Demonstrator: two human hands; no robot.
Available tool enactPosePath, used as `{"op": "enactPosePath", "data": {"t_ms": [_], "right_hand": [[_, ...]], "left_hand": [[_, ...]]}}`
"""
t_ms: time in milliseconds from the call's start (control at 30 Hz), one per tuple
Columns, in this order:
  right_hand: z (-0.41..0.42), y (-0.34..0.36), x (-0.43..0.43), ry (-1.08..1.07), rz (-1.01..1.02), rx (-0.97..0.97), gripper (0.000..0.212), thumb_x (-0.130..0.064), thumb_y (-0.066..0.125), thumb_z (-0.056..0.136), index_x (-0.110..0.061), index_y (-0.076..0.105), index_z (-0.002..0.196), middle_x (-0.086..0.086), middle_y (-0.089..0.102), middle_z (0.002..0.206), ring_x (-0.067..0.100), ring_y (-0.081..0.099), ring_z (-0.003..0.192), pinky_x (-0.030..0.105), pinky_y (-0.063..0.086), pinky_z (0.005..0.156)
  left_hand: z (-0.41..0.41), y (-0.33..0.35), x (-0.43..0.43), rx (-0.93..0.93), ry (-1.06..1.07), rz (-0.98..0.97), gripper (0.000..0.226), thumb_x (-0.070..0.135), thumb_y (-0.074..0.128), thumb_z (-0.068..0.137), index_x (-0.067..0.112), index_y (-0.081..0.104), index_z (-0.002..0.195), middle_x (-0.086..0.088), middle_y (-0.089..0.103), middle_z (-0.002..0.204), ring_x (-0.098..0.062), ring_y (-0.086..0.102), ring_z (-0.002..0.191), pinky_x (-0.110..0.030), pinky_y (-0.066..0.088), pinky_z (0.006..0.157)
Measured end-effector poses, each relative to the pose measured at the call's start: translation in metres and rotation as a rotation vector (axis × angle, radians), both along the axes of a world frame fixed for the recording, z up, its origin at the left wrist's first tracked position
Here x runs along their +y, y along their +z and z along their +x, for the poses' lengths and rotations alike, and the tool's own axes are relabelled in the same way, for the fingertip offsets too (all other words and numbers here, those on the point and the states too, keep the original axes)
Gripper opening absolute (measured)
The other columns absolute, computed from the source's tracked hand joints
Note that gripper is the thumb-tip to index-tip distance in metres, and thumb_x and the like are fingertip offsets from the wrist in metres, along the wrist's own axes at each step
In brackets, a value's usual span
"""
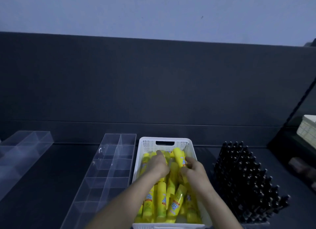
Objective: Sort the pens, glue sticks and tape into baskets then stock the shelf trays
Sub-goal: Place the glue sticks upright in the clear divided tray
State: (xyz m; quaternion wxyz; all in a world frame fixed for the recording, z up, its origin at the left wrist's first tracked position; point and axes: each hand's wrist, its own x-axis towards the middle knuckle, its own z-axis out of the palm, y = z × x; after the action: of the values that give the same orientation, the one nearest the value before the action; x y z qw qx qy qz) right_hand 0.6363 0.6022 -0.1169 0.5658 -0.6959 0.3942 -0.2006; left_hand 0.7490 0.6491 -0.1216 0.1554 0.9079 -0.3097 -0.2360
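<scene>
White basket (148, 145), six o'clock: sorted glue sticks (161, 201). Grips one in right hand (195, 172); cannot tell hold of left hand (159, 166). Leaves clear tray (109, 169) at nine o'clock unstocked.

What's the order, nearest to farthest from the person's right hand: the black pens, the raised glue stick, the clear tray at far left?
From the right hand:
1. raised glue stick: gripped by it, over the white basket.
2. black pens: just to its right.
3. clear tray: far left, beyond the divided tray.
</scene>
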Motion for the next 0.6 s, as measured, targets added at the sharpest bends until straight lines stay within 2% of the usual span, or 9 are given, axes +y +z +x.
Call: {"op": "enactPosePath", "data": {"t_ms": [67, 167, 233, 267, 300, 367, 433, 500, 600], "right_hand": [[-0.007, 0.003, 0.000, -0.006, 0.141, -0.137, 0.027, -0.006, 0.050, 0.063, -0.001, 0.064, 0.085, 0.008, 0.054, 0.062, 0.020, 0.044, 0.055, 0.029, 0.038, 0.054], [-0.016, 0.009, -0.003, 0.013, 0.299, -0.241, 0.020, 0.005, 0.047, 0.079, 0.005, 0.065, 0.088, 0.016, 0.057, 0.068, 0.019, 0.048, 0.052, 0.029, 0.042, 0.054], [-0.019, 0.013, -0.004, 0.030, 0.386, -0.293, 0.016, -0.001, 0.049, 0.088, 0.001, 0.064, 0.084, 0.010, 0.060, 0.063, 0.016, 0.051, 0.050, 0.028, 0.044, 0.052], [-0.019, 0.015, -0.004, 0.030, 0.415, -0.312, 0.015, -0.007, 0.052, 0.091, -0.002, 0.063, 0.083, 0.007, 0.060, 0.061, 0.016, 0.052, 0.050, 0.027, 0.045, 0.050], [-0.017, 0.015, -0.005, 0.034, 0.442, -0.326, 0.015, -0.012, 0.054, 0.091, -0.003, 0.063, 0.084, 0.008, 0.062, 0.064, 0.017, 0.054, 0.053, 0.028, 0.048, 0.052], [-0.013, 0.017, -0.004, 0.070, 0.467, -0.339, 0.022, -0.019, 0.057, 0.090, 0.002, 0.064, 0.092, 0.014, 0.065, 0.078, 0.023, 0.060, 0.066, 0.038, 0.052, 0.067], [-0.008, 0.019, 0.000, 0.107, 0.452, -0.335, 0.022, -0.019, 0.058, 0.089, 0.001, 0.066, 0.092, 0.014, 0.066, 0.082, 0.025, 0.062, 0.074, 0.043, 0.050, 0.076], [0.001, 0.024, 0.005, 0.131, 0.382, -0.333, 0.016, -0.017, 0.057, 0.088, -0.008, 0.065, 0.077, 0.006, 0.065, 0.071, 0.018, 0.059, 0.066, 0.034, 0.046, 0.068], [0.025, 0.034, 0.014, 0.141, 0.263, -0.322, 0.023, -0.013, 0.058, 0.087, -0.013, 0.057, 0.064, -0.001, 0.057, 0.059, 0.013, 0.051, 0.060, 0.026, 0.037, 0.061]], "left_hand": [[0.003, 0.001, -0.003, 0.084, 0.076, -0.070, 0.059, 0.012, 0.058, 0.086, 0.004, 0.030, 0.137, -0.012, 0.051, 0.132, -0.028, 0.051, 0.121, -0.033, 0.045, 0.090], [0.013, 0.003, 0.002, 0.249, 0.149, -0.210, 0.030, 0.008, 0.071, 0.073, 0.006, 0.060, 0.101, -0.012, 0.063, 0.104, -0.028, 0.062, 0.100, -0.035, 0.052, 0.083], [0.016, 0.009, 0.013, 0.377, 0.206, -0.405, 0.015, 0.002, 0.074, 0.070, 0.008, 0.062, 0.078, -0.012, 0.066, 0.086, -0.027, 0.065, 0.082, -0.038, 0.054, 0.077], [0.018, 0.014, 0.019, 0.448, 0.234, -0.518, 0.016, -0.002, 0.072, 0.072, 0.009, 0.061, 0.073, -0.011, 0.066, 0.079, -0.026, 0.065, 0.075, -0.039, 0.055, 0.073], [0.019, 0.022, 0.028, 0.525, 0.249, -0.628, 0.018, -0.006, 0.070, 0.075, 0.010, 0.061, 0.071, -0.009, 0.066, 0.074, -0.024, 0.065, 0.069, -0.036, 0.055, 0.068], [0.023, 0.038, 0.048, 0.642, 0.224, -0.789, 0.017, -0.009, 0.064, 0.078, 0.007, 0.063, 0.074, -0.007, 0.067, 0.069, -0.020, 0.065, 0.062, -0.030, 0.055, 0.060], [0.033, 0.049, 0.069, 0.661, 0.185, -0.859, 0.011, -0.003, 0.068, 0.076, 0.004, 0.064, 0.084, -0.010, 0.068, 0.077, -0.024, 0.066, 0.069, -0.031, 0.055, 0.062], [0.048, 0.055, 0.087, 0.634, 0.206, -0.904, 0.016, 0.000, 0.070, 0.077, 0.007, 0.064, 0.090, -0.009, 0.068, 0.081, -0.021, 0.065, 0.072, -0.028, 0.054, 0.061], [0.074, 0.056, 0.113, 0.586, 0.271, -0.923, 0.019, -0.001, 0.066, 0.081, 0.014, 0.063, 0.092, -0.006, 0.066, 0.084, -0.020, 0.062, 0.076, -0.030, 0.051, 0.067]]}}
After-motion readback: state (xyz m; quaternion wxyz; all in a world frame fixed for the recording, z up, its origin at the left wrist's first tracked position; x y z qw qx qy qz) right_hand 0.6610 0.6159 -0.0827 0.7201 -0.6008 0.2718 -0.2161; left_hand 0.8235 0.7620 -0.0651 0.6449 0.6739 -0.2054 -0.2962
